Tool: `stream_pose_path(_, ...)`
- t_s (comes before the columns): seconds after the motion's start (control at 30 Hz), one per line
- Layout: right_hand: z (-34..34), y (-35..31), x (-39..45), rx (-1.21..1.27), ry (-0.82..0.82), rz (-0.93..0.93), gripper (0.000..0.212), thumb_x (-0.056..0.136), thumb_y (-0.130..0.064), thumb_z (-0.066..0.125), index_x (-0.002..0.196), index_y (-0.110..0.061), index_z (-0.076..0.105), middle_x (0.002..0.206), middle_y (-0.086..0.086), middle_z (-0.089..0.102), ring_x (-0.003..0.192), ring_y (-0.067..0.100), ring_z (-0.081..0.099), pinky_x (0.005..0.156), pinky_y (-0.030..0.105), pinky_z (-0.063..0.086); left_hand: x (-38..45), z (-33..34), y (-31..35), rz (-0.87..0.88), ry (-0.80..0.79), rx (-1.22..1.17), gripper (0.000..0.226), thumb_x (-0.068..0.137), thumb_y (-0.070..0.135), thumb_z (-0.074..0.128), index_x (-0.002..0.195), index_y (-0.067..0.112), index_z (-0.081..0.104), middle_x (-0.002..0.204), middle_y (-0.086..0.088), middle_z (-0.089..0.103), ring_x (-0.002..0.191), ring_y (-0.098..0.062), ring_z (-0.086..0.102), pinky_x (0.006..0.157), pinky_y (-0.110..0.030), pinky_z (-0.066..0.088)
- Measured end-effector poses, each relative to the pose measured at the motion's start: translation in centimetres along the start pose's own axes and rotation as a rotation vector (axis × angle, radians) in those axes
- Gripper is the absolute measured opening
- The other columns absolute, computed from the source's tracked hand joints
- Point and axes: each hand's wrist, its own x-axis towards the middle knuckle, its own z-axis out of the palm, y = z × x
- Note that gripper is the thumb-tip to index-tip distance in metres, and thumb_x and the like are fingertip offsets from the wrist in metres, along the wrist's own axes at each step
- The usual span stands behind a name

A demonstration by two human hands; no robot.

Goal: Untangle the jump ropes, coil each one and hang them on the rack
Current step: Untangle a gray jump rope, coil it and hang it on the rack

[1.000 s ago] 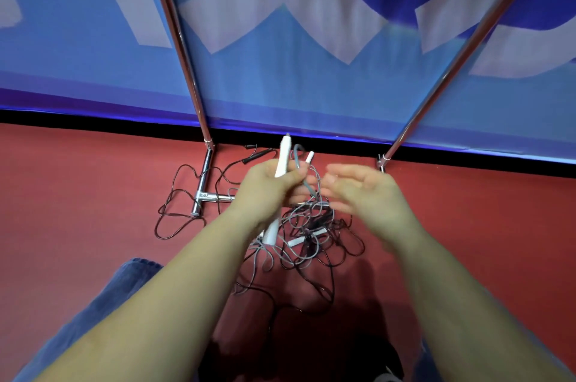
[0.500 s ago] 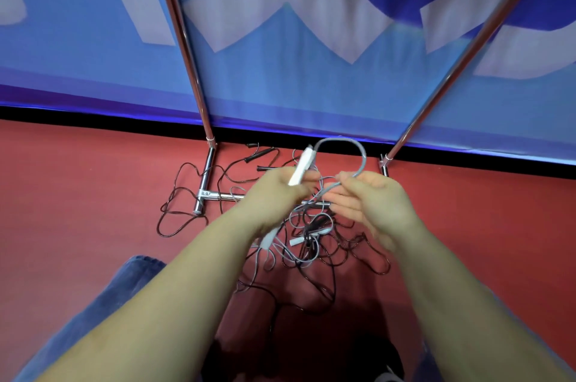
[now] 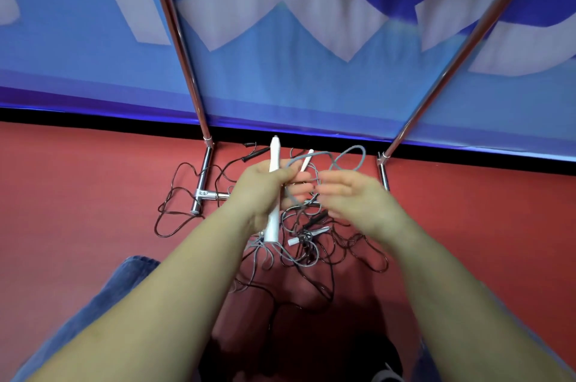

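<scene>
Left hand curled around long white plastic rope handle, right hand blurred, fingers loosely extended, grip unclear, grey cord loop above, tangled ropes on red floor.

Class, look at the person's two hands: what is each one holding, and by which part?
The left hand grips a white jump-rope handle around its middle. The right hand is blurred; whether it holds the grey rope cannot be told.

Backdrop, floor and denim around the work area

A blue banner with pale shapes is stretched across the upper half of the frame; a red floor is spread below a black strip, and blue denim is seen at lower left.
</scene>
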Motion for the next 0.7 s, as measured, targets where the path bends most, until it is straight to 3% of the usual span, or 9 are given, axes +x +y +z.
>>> stream_pose_path(0.1,1.3,1.2,-0.3,-0.281,-0.095,-0.008,0.034,0.085,-0.001,0.062,0.118,-0.009,0.06,0.109,0.005,0.064,0.102,0.022,0.062,0.089,0.027,0.048,-0.2,0.1,0.7,-0.063,-0.05,-0.176,0.013,0.096,0.007,0.05,0.092,0.007,0.062,0.067,-0.005,0.07,0.057,-0.015,0.069,0.055,-0.028,0.059)
stream_pose_path(0.2,1.9,1.5,-0.3,-0.36,-0.048,-0.058,0.006,0.087,-0.013,0.063,0.09,-0.009,0.065,0.084,0.011,0.067,0.081,0.025,0.063,0.084,0.039,0.05,-0.2,0.0,1.1,-0.089,-0.108,-0.235,0.017,0.098,0.011,0.046,0.094,0.007,0.062,0.072,-0.005,0.072,0.063,-0.016,0.071,0.058,-0.028,0.059)
stream_pose_path(0.23,1.8,1.6,-0.1,-0.371,-0.009,-0.081,0.011,0.089,-0.017,0.061,0.084,-0.008,0.064,0.08,0.014,0.067,0.075,0.026,0.062,0.08,0.041,0.051,-0.2,0.0,1.2,-0.087,-0.114,-0.242,0.018,0.098,0.013,0.046,0.094,0.008,0.062,0.074,-0.005,0.073,0.065,-0.016,0.071,0.059,-0.027,0.059)
stream_pose_path(0.33,1.3,0.9,0.0,-0.097,0.064,-0.014,0.014,0.093,-0.013,0.055,0.09,-0.003,0.064,0.084,0.015,0.067,0.072,0.02,0.065,0.067,0.031,0.055,0.1,-0.2,1.1,-0.045,-0.095,-0.158,0.019,0.098,0.022,0.047,0.098,0.011,0.063,0.086,-0.003,0.073,0.075,-0.015,0.071,0.071,-0.027,0.058)
stream_pose_path(0.43,0.5,-0.1,0.2,0.294,0.128,0.076,0.013,0.093,-0.01,0.053,0.093,-0.002,0.063,0.08,0.012,0.07,0.067,0.015,0.07,0.061,0.023,0.057,0.5,-0.2,0.1,0.017,-0.044,0.133,0.017,0.097,0.025,0.05,0.096,0.015,0.064,0.093,-0.003,0.07,0.087,-0.019,0.065,0.087,-0.033,0.051)
stream_pose_path(0.5,-0.2,-0.4,0.4,0.517,0.133,0.106,0.014,0.095,-0.01,0.05,0.095,-0.003,0.062,0.082,0.012,0.071,0.069,0.016,0.072,0.061,0.024,0.058,0.2,-0.2,-0.7,0.032,-0.088,0.369,0.015,0.093,0.025,0.057,0.091,0.016,0.068,0.091,-0.004,0.066,0.085,-0.02,0.056,0.082,-0.036,0.044)
stream_pose_path(0.57,-0.7,-0.7,0.4,0.668,0.12,0.126,0.015,0.096,-0.011,0.048,0.096,-0.003,0.06,0.08,0.011,0.072,0.069,0.016,0.072,0.058,0.022,0.057,-0.2,-0.2,-1.1,0.026,-0.169,0.534,0.014,0.088,0.026,0.061,0.092,0.015,0.07,0.081,0.001,0.06,0.073,-0.015,0.048,0.076,-0.03,0.036)
stream_pose_path(0.63,-0.8,-0.9,0.3,0.749,0.102,0.137,0.016,0.097,-0.011,0.046,0.094,-0.004,0.06,0.075,0.008,0.073,0.067,0.014,0.072,0.055,0.02,0.055,-0.4,-0.2,-1.0,0.068,-0.164,0.628,0.012,0.091,0.02,0.06,0.097,0.015,0.069,0.069,0.011,0.057,0.06,-0.006,0.046,0.068,-0.021,0.037)
stream_pose_path(0.7,-0.7,-1.0,0.2,0.799,0.083,0.127,0.018,0.097,-0.011,0.044,0.093,-0.004,0.06,0.073,0.008,0.073,0.068,0.014,0.072,0.055,0.02,0.055,-0.3,-0.1,-1.0,0.154,-0.132,0.66,0.014,0.092,0.019,0.059,0.1,0.009,0.066,0.073,0.007,0.056,0.065,-0.009,0.046,0.07,-0.023,0.038)
